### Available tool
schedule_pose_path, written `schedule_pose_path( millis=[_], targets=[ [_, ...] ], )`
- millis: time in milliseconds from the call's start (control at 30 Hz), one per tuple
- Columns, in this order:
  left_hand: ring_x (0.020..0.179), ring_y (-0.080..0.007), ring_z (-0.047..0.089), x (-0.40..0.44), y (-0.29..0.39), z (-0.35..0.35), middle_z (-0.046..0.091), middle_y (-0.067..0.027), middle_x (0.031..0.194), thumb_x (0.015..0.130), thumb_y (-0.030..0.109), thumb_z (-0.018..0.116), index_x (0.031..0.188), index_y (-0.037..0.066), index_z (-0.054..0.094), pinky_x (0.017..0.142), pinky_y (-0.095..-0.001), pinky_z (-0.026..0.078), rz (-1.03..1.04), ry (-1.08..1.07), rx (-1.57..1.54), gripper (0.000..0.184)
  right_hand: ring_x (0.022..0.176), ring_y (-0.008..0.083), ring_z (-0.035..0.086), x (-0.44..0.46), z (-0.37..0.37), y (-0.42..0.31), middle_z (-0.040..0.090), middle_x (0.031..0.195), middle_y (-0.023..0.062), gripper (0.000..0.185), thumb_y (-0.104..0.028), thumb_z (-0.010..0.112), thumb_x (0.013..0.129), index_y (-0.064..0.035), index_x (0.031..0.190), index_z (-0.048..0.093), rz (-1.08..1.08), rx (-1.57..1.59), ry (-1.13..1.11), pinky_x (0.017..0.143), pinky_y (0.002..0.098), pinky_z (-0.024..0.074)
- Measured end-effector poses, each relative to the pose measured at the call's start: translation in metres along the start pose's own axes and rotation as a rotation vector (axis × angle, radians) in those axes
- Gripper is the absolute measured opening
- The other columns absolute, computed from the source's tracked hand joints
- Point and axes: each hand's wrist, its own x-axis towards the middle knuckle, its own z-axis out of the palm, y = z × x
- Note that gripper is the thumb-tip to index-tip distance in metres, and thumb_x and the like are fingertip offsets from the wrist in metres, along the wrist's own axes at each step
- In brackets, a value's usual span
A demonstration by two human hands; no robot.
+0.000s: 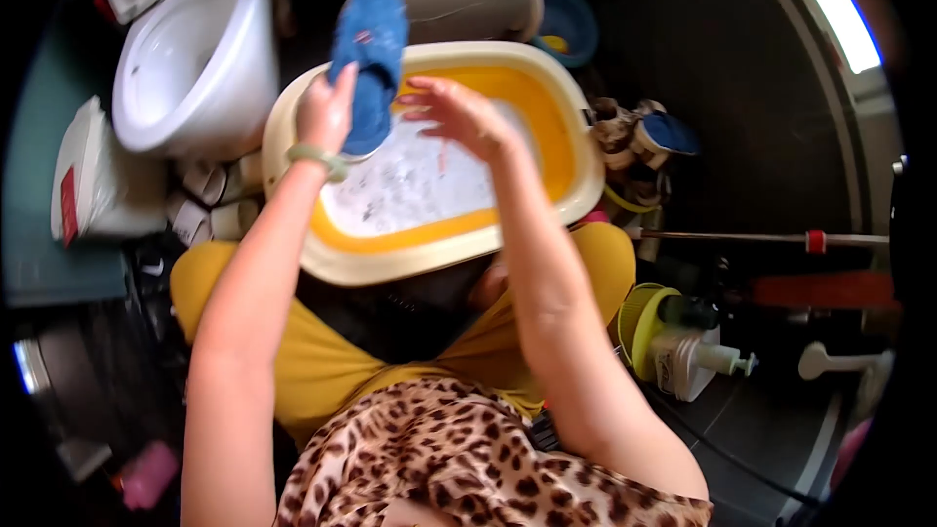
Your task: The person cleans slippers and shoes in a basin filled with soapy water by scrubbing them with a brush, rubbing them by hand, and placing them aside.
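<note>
My left hand (327, 115) grips a blue slipper (369, 34) by its side, with the thumb at the opening. The slipper is held up over the left part of a cream and yellow basin (571, 197), toe end pointing away from me. To its right, my right hand (454, 115) hangs above the basin with bent, parted fingers and nothing in them. Its fingertips are close to the slipper; whether they touch I cannot tell. Whitish, sudsy-looking water with dark specks (415, 185) fills the basin.
A white toilet (195, 68) stands at the left, near a white bin (107, 176). Several shoes (634, 137) lie right of the basin, below a blue bucket (569, 24). Closer to me on the right are a yellow-green basket (639, 327) and a pump bottle (688, 366).
</note>
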Motion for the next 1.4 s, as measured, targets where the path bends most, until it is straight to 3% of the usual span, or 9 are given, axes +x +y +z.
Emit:
schedule_pose_path(
  millis=[67, 167, 200, 333, 467, 700, 1033, 1233, 1400],
  targets=[
    [0.078, -0.0396, 0.060, -0.009, 0.005, -0.007, 0.062, -0.0255, 0.080, 0.086, 0.051, 0.050, 0.095, -0.004, 0.062, 0.071, -0.0427, 0.046, 0.113, 0.097, 0.094, 0.057, 0.106, 0.0214, 0.056, 0.001, -0.018, 0.068, 0.059, 0.117, 0.0079, 0.047, -0.042, 0.054, 0.088, -0.0153, 0.126, 0.048, -0.081, 0.376, 0.108, 0.087, 0.0383, 0.0440],
    [0.078, -0.0347, 0.061, -0.018, 0.009, -0.012, 0.063, -0.0222, 0.081, 0.088, 0.051, 0.050, 0.095, -0.004, 0.061, 0.072, -0.0395, 0.046, 0.103, 0.066, 0.009, 0.057, 0.093, 0.0304, 0.061, -0.001, -0.034, 0.141, 0.062, 0.109, 0.0164, 0.038, -0.029, 0.057, 0.084, -0.0154, 0.120, 0.057, 0.481, -1.313, 0.547, 0.079, 0.0363, 0.0475],
    [0.077, -0.0324, 0.061, -0.016, 0.004, -0.008, 0.063, -0.0211, 0.081, 0.088, 0.051, 0.050, 0.094, -0.004, 0.061, 0.073, -0.0386, 0.045, 0.081, 0.053, -0.027, 0.056, 0.091, 0.0321, 0.061, 0.003, -0.038, 0.154, 0.061, 0.108, 0.0169, 0.038, -0.029, 0.058, 0.083, -0.0173, 0.119, 0.057, 0.279, -1.137, 0.709, 0.079, 0.0376, 0.0476],
    [0.073, -0.0252, 0.058, -0.021, 0.007, -0.001, 0.062, -0.0152, 0.079, 0.089, 0.052, 0.048, 0.094, -0.004, 0.061, 0.071, -0.0357, 0.045, -0.019, -0.010, -0.130, 0.058, 0.104, 0.0251, 0.057, 0.017, 0.003, 0.077, 0.057, 0.120, 0.0089, 0.057, -0.049, 0.055, 0.085, -0.0112, 0.127, 0.047, 0.151, -0.032, 0.386, 0.086, 0.0488, 0.0422],
    [0.074, -0.0207, 0.058, -0.017, -0.005, 0.029, 0.062, -0.0105, 0.084, 0.089, 0.054, 0.047, 0.097, -0.004, 0.061, 0.070, -0.0321, 0.046, -0.143, -0.089, -0.359, 0.061, 0.101, 0.0223, 0.057, 0.004, 0.044, 0.026, 0.054, 0.117, 0.0125, 0.053, -0.042, 0.062, 0.083, -0.0075, 0.120, 0.048, 0.053, 0.244, 0.307, 0.086, 0.0413, 0.0477],
    [0.081, -0.0132, 0.059, -0.042, 0.063, 0.016, 0.063, -0.0082, 0.091, 0.092, 0.047, 0.047, 0.114, 0.006, 0.051, 0.071, -0.0268, 0.045, -0.229, -0.597, -0.096, 0.047, 0.080, 0.0214, 0.060, -0.034, -0.056, -0.032, 0.062, 0.091, 0.0124, 0.029, -0.005, 0.064, 0.077, 0.0005, 0.103, 0.055, -0.218, 0.060, 0.767, 0.077, 0.0349, 0.0496],
    [0.078, -0.0117, 0.060, -0.043, 0.046, 0.001, 0.062, -0.0059, 0.092, 0.093, 0.032, 0.049, 0.113, 0.006, 0.050, 0.067, -0.0253, 0.044, -0.183, -0.575, -0.020, 0.032, 0.095, 0.0251, 0.059, -0.204, -0.350, -0.160, 0.057, 0.111, 0.0143, 0.054, -0.015, 0.066, 0.079, -0.0010, 0.126, 0.043, -0.304, -0.216, 1.142, 0.079, 0.0369, 0.0484],
    [0.076, -0.0110, 0.060, -0.045, 0.025, -0.001, 0.062, -0.0049, 0.090, 0.093, 0.026, 0.049, 0.108, 0.005, 0.053, 0.066, -0.0238, 0.043, -0.273, -0.687, 0.048, 0.026, 0.089, 0.0257, 0.059, -0.233, -0.417, -0.068, 0.055, 0.116, 0.0127, 0.068, -0.023, 0.070, 0.074, -0.0116, 0.133, 0.039, 0.152, -0.454, 1.464, 0.065, 0.0389, 0.0487],
    [0.079, -0.0095, 0.058, -0.046, 0.026, -0.004, 0.061, -0.0038, 0.090, 0.094, 0.025, 0.046, 0.107, 0.006, 0.053, 0.068, -0.0227, 0.042, -0.278, -0.740, 0.094, 0.024, 0.091, 0.0268, 0.057, -0.243, -0.478, -0.021, 0.053, 0.119, 0.0101, 0.074, -0.029, 0.073, 0.072, -0.0165, 0.135, 0.036, 0.079, -0.345, 1.607, 0.061, 0.0435, 0.0466]
  ],
)
